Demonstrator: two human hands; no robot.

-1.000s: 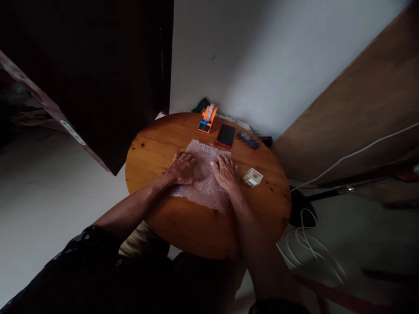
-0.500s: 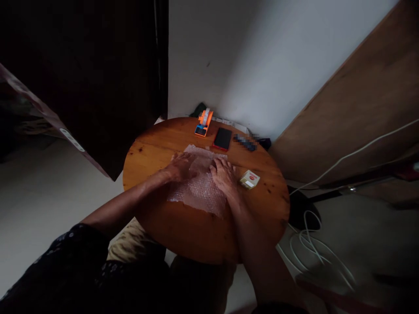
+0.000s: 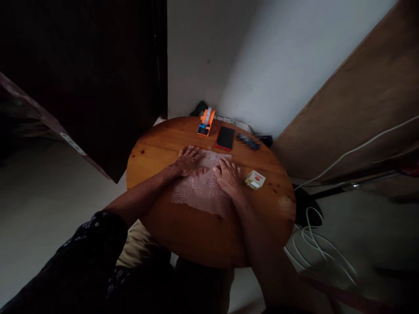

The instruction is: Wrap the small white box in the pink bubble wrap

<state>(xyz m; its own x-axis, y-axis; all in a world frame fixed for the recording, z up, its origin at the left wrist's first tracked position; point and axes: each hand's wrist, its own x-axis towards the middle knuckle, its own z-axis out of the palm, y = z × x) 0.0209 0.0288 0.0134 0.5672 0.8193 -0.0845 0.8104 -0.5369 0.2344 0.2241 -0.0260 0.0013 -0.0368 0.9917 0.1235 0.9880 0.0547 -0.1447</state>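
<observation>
A sheet of clear bubble wrap (image 3: 201,192) lies spread on the round wooden table (image 3: 193,235). My left hand (image 3: 190,161) rests flat on its upper left part, fingers spread. On the right side of the sheet, my right hand (image 3: 229,176) lies palm down with its fingers stretched out. Neither hand grips anything. A small pale box with a red mark (image 3: 255,179) sits just right of my right hand. Beyond the sheet is a dark-screened phone-like device with a red edge (image 3: 225,138).
An orange and blue tape dispenser (image 3: 206,122) stands at the table's far edge. Near it on the right lies a dark blurred object (image 3: 248,141). A white wall (image 3: 209,56) rises behind the table. Loose white cable (image 3: 314,244) coils on the floor at right.
My left hand has moved slightly right and up over the bubble wrap, its fingers now spread wider. My right hand stays on the right side of the sheet. The view has shifted slightly.
</observation>
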